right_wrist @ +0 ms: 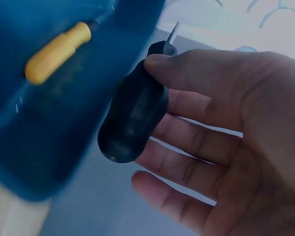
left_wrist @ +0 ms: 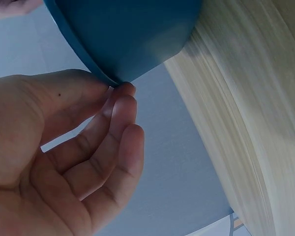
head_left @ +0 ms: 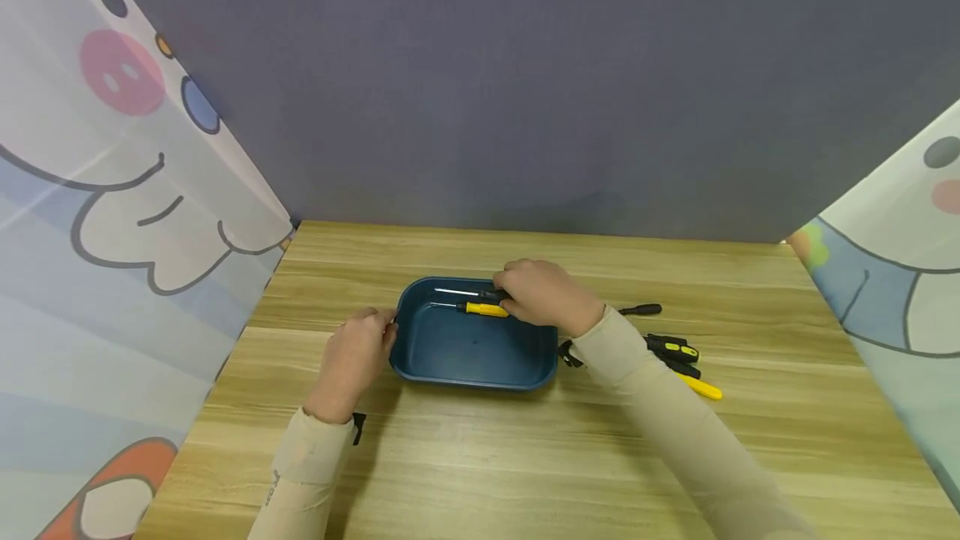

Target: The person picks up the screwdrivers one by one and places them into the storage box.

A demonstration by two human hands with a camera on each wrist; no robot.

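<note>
My right hand (head_left: 547, 297) pinches a black-handled screwdriver (right_wrist: 132, 108), its butt visible only from the right wrist; my left hand (head_left: 354, 348) pinches a blue tray (head_left: 472, 385).

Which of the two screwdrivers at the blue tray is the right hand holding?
The black-handled screwdriver: the right hand grips it by its handle. The yellow-handled screwdriver lies inside the blue tray with no hand round it.

Blue tray (head_left: 472, 354), rect. w/ rounded corners, flat on table (head_left: 480, 465), rim pinched by L hand (head_left: 354, 354) at 9 o'clock. Blk-handled screwdriver (right_wrist: 133, 109), thin metal shaft, held in R hand (head_left: 546, 294) over tray at 12-1 o'clock, tip twd 9.
</note>
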